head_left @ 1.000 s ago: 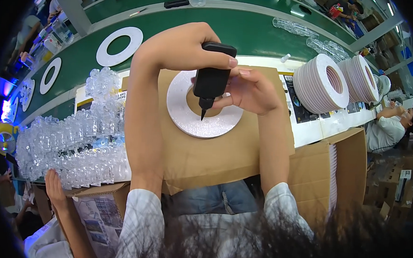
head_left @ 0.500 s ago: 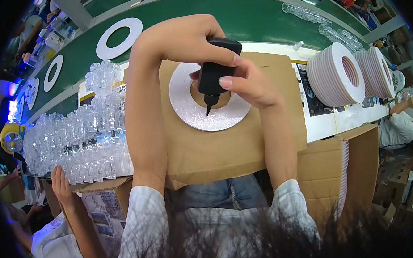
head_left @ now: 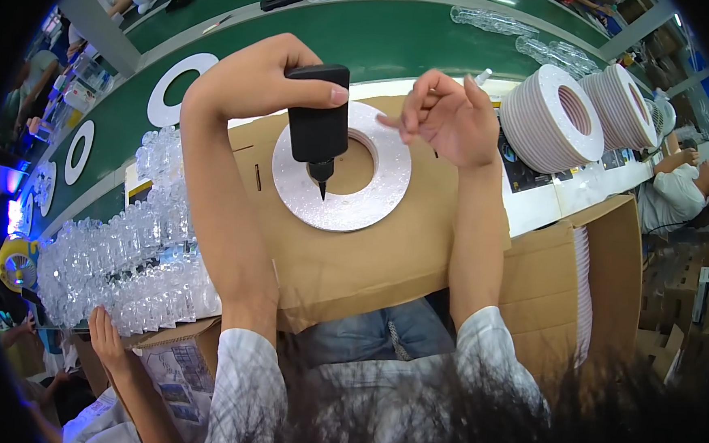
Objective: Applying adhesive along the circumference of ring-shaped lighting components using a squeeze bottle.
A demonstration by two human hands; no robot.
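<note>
My left hand (head_left: 270, 78) is closed around a black squeeze bottle (head_left: 318, 126), held upside down. Its thin black nozzle points at the near left part of a flat white ring (head_left: 363, 210) with a wide round hole; whether the tip touches I cannot tell. The glossy, speckled ring lies on a brown cardboard sheet (head_left: 351, 274) in front of me. Empty and with its fingers loosely bent and apart, my right hand (head_left: 455, 122) hovers by the ring's far right edge.
Clear plastic bottle-shaped pieces (head_left: 117, 248) crowd the left, near another person's hand (head_left: 108, 338). Stacks of white rings (head_left: 543, 123) stand at the right, above an open carton (head_left: 611, 278). Single white rings (head_left: 166, 112) and clear bottles (head_left: 551, 55) lie on the green table (head_left: 373, 44).
My right hand has let go of the bottle and moved right, its fingers opening. My left hand has carried the bottle leftward over the ring.
</note>
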